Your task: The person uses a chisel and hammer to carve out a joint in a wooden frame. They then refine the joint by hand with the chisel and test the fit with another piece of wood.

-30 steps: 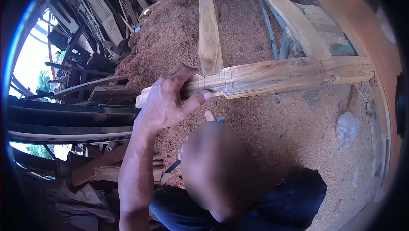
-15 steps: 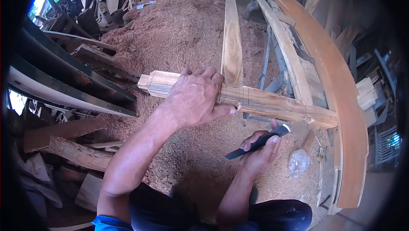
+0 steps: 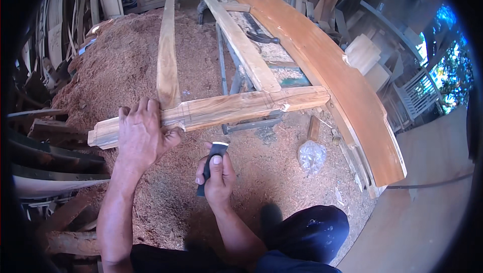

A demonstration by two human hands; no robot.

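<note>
Shavings-covered floor (image 3: 161,210) below; wooden beam (image 3: 226,111) spans nine to two o'clock, left hand's (image 3: 140,139) fingers clamped over it at nine, right hand's (image 3: 218,176) closed round dark flat tool (image 3: 206,174) at seven.

Here's the grained beam (image 3: 226,111), one stretch of it lost beneath the left hand (image 3: 140,134), the palm out of sight too! On the beam's near side, the right hand (image 3: 219,175) wraps a dark tool (image 3: 217,152), covering its middle, so its full shape can't be told. Nearer than the beam, the left forearm (image 3: 118,217) and dark trousers (image 3: 317,232) run off the lower edge. Left of the beam, dark boards (image 3: 50,157) sink into the black rim; far off to its right, foliage (image 3: 450,66) smears into blur. Fine lines on the beam? Too faint to follow!
</note>
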